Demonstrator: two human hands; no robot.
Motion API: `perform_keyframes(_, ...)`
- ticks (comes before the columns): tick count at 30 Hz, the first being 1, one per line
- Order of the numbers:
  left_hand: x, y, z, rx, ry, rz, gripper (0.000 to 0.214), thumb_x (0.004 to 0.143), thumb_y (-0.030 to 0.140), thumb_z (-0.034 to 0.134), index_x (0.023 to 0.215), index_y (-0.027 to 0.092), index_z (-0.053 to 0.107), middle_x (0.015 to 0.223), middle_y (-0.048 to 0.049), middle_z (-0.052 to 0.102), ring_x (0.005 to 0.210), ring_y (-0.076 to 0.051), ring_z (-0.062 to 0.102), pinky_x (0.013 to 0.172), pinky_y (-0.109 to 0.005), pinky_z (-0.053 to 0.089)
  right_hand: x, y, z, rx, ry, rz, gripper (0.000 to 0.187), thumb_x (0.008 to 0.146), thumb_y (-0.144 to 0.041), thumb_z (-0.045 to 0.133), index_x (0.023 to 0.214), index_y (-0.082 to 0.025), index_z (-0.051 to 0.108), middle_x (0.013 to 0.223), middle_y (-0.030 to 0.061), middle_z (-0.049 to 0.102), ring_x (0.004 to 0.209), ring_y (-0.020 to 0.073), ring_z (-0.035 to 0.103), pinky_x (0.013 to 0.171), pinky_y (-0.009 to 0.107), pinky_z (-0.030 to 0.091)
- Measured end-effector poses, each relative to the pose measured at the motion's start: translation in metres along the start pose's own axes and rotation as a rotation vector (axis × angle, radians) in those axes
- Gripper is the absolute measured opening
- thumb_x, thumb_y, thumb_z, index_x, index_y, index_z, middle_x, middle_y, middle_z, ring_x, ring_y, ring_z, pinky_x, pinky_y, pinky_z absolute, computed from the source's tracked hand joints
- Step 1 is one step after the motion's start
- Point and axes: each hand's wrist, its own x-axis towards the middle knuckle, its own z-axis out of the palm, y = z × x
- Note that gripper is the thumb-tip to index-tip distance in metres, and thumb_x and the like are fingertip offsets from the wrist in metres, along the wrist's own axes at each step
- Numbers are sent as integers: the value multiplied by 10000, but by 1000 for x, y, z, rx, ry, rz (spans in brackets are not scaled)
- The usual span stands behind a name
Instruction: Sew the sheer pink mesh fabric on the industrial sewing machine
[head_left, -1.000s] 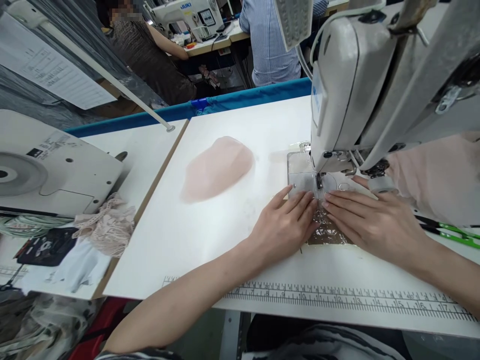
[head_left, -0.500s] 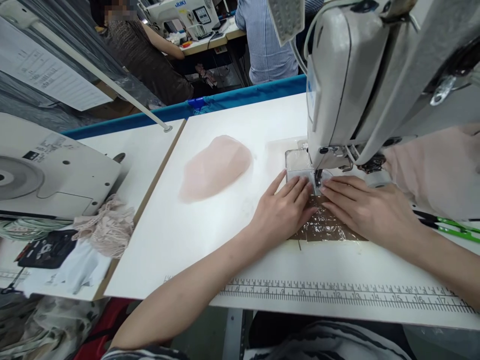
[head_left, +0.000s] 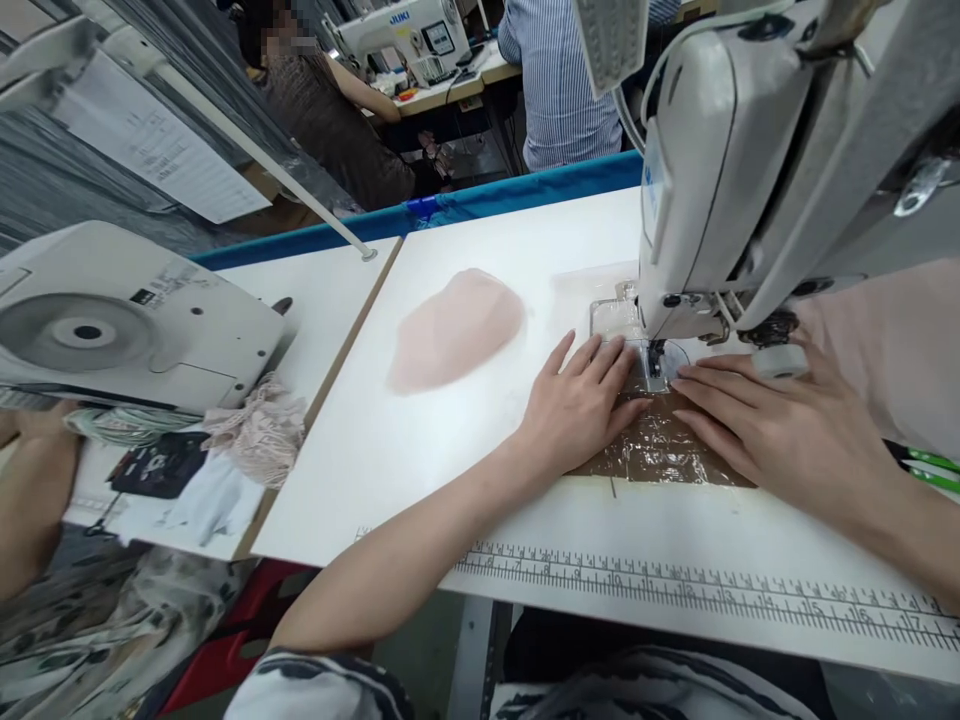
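Both hands lie flat at the white sewing machine (head_left: 690, 190), on either side of its presser foot (head_left: 655, 358). My left hand (head_left: 581, 405) is left of the foot, fingers stretched out and thumb pointing toward it. To the right, my right hand (head_left: 772, 410) rests with long straight fingers, fingertips close to the foot. Beneath and between them is a brown plate under shiny clear tape (head_left: 660, 450). A pale, sheer piece (head_left: 592, 283) lies behind my left fingers; whether it runs under the hands I cannot make out.
A pale pink fabric piece (head_left: 461, 330) lies left on the white table (head_left: 450, 450). More pink fabric (head_left: 900, 340) and a green-handled tool (head_left: 934, 468) are at right. A neighbouring machine (head_left: 135, 310), yarn bundle (head_left: 259, 435) and a co-worker's arm (head_left: 37, 500) are at left.
The view has swung left, so everything sits farther right. Both hands' fingertips are slightly farther from the presser foot. A co-worker's arm has come into view at the left.
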Motion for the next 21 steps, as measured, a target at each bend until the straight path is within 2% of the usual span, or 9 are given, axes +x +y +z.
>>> perform_keyframes(2, -3, 5, -5, 37, 7, -52, 523, 1029, 476, 435, 1383, 107, 550, 1405, -135, 594, 1290, -280, 560, 1165, -490, 374, 0, -1, -1, 14, 20, -8, 235, 951, -187, 567, 1119, -102, 709, 982, 109, 775, 722, 239, 696, 963, 481, 473)
perform_keyframes(5, -10, 16, -16, 52, 37, -51, 430, 1002, 414, 526, 1252, 78, 626, 1132, -149, 699, 1006, -254, 666, 980, -444, 509, 0, -7, -1, 154, 26, 10, 290, 916, -42, 510, 1146, -113, 671, 1096, 106, 755, 895, 245, 715, 878, 415, 523)
perform_keyframes(6, -13, 20, -19, 9, 62, 37, 385, 1002, 402, 530, 1166, 80, 661, 1020, -120, 710, 902, -221, 671, 900, -397, 538, 0, -10, -1, 240, 11, 21, 332, 908, -11, 475, 1164, -120, 656, 1145, 104, 741, 977, 240, 705, 876, 395, 535)
perform_keyframes(9, -20, 28, -26, -198, 242, 496, 340, 1023, 390, 489, 943, 138, 703, 811, -12, 685, 712, -124, 634, 752, -274, 543, -1, -16, 2, 491, -68, -42, 397, 924, -29, 413, 1254, -136, 606, 1290, 105, 679, 1186, 229, 634, 969, 403, 545)
perform_keyframes(11, -22, 28, -28, -283, 413, 635, 269, 1015, 337, 517, 932, 162, 703, 791, 20, 689, 711, -99, 641, 720, -236, 532, -2, -16, 3, 574, -88, -128, 386, 942, -78, 420, 1281, -144, 594, 1303, 104, 674, 1203, 227, 629, 1006, 427, 545)
perform_keyframes(13, -22, 24, -30, -279, 468, 491, 162, 990, 249, 554, 962, 154, 683, 841, 12, 716, 758, -99, 664, 659, -219, 512, -4, -13, 3, 614, -50, -180, 337, 939, -98, 456, 1218, -163, 633, 1211, 87, 721, 1152, 229, 662, 1000, 427, 558)
perform_keyframes(16, -19, 14, -30, -185, 279, 182, 148, 975, 247, 552, 980, 125, 636, 945, -38, 729, 750, -122, 664, 515, -227, 435, -6, -4, 1, 691, 9, -178, 284, 900, -54, 497, 1040, -211, 688, 1022, 41, 770, 1053, 220, 704, 961, 394, 581)
perform_keyframes(18, -16, 11, -27, -147, 132, 108, 228, 972, 332, 557, 980, 115, 624, 986, -63, 714, 729, -139, 646, 451, -241, 366, -6, 2, 0, 753, 2, -139, 290, 881, -31, 500, 957, -238, 689, 936, 13, 770, 973, 200, 723, 887, 358, 603)
perform_keyframes(21, -14, 10, -21, -144, 46, 86, 215, 1003, 298, 507, 954, 137, 639, 938, -44, 691, 693, -132, 618, 435, -247, 303, -5, 4, -3, 769, 14, -5, 273, 862, -41, 504, 901, -249, 675, 863, 2, 754, 852, 189, 725, 763, 344, 607)
